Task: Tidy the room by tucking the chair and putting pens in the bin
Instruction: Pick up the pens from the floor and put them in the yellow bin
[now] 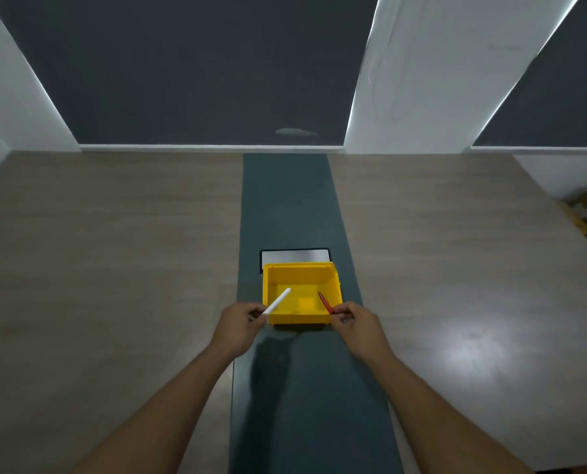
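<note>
Left hand pinches a white plastic pen; right hand pinches a red pen. Both grips closed, tips angled over the open yellow plastic bin mid-counter, evidently for release.

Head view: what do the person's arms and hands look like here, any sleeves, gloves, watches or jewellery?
Both forearms are bare up to the bottom edge of the picture, with no sleeves in view. The left hand and the right hand wear no gloves. No watch, bracelet or strap shows at either wrist. No ring can be made out, though the fingers are too small and dim in this view to be sure.
</note>
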Demonstrator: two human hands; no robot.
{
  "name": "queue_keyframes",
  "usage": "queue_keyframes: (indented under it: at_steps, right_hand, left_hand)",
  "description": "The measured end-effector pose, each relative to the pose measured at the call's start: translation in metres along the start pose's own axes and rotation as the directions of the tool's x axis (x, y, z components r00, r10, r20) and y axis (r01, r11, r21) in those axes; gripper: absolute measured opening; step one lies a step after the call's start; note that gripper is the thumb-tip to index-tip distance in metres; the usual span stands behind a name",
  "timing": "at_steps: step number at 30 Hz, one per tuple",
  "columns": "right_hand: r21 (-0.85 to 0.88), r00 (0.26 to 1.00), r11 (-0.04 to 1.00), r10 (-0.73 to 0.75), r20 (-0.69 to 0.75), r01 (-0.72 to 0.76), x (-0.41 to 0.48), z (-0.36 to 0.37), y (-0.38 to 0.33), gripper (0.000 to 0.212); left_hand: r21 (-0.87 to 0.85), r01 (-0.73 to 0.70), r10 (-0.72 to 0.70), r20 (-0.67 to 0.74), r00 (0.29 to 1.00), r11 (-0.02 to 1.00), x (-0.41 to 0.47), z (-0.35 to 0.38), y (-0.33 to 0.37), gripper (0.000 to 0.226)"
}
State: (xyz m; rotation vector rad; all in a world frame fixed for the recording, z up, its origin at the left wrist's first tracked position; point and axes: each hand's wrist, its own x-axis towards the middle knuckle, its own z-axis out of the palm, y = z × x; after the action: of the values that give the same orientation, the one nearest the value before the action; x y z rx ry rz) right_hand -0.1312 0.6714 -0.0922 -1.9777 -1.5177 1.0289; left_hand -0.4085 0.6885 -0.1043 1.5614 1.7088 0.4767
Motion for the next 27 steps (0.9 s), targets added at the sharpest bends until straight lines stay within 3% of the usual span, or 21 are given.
queue_keyframes:
  at_steps: [4,10,19,27]
  right_hand:
    - [-0.107,0.999,0.993,-0.043,0.017,0.045,0.042,-0.007,0.002,0.017]
    - [-0.173,0.992,0.985,0.004,0.128,0.018,0.106,-0.005,0.013,0.023]
    - [-0.296,0.937,0.955,0.129,0.325,-0.029,0.172,0.039,0.045,0.026]
    - [-0.314,0.911,0.949,0.136,0.389,-0.007,0.181,0.060,0.052,0.033]
  left_hand:
    - [0.139,-0.052,0.048,0.036,0.998,0.989,0.037,0.000,0.005,0.023]
    - [0.238,-0.113,0.075,0.164,0.984,0.965,0.088,0.024,0.018,0.023]
    - [0.528,-0.191,-0.026,0.375,0.927,0.827,0.144,0.083,0.018,0.033]
    - [0.499,-0.158,-0.065,0.401,0.914,0.852,0.160,0.106,0.007,0.029]
